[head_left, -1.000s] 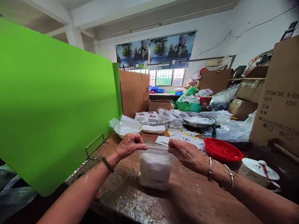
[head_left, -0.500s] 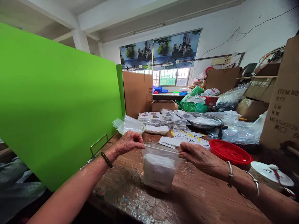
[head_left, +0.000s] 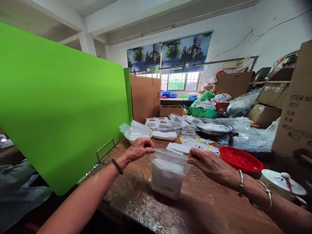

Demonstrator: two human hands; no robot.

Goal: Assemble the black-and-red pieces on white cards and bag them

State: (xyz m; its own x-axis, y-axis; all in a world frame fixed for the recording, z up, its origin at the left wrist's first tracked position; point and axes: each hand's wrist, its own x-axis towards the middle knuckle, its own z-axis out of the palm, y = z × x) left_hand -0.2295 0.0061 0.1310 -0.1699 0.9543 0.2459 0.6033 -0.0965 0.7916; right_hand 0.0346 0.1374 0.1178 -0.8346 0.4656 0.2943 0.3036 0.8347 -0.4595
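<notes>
A clear zip bag [head_left: 168,177] stands upright on the wooden table, with a stack of white, flat pieces inside it. My left hand [head_left: 140,149] pinches the bag's top left corner between thumb and fingers. At the opposite top corner, my right hand [head_left: 203,161] is closed on the bag's edge. The bag's upper strip is stretched between both hands, above the white contents. What exactly the white pieces are cannot be made out through the plastic.
A green panel [head_left: 65,107] rises on the left, with a wire stand [head_left: 107,152] by it. Behind are a bowl of clear bags [head_left: 138,131], several packed bags [head_left: 157,123], printed cards [head_left: 195,140] and a metal basin [head_left: 214,126]. A red tray [head_left: 241,160] and lidded pot [head_left: 282,182] sit right.
Both hands keep their hold on the zip bag's corners. The left hand has shifted very slightly right, while the whole view has moved a little.
</notes>
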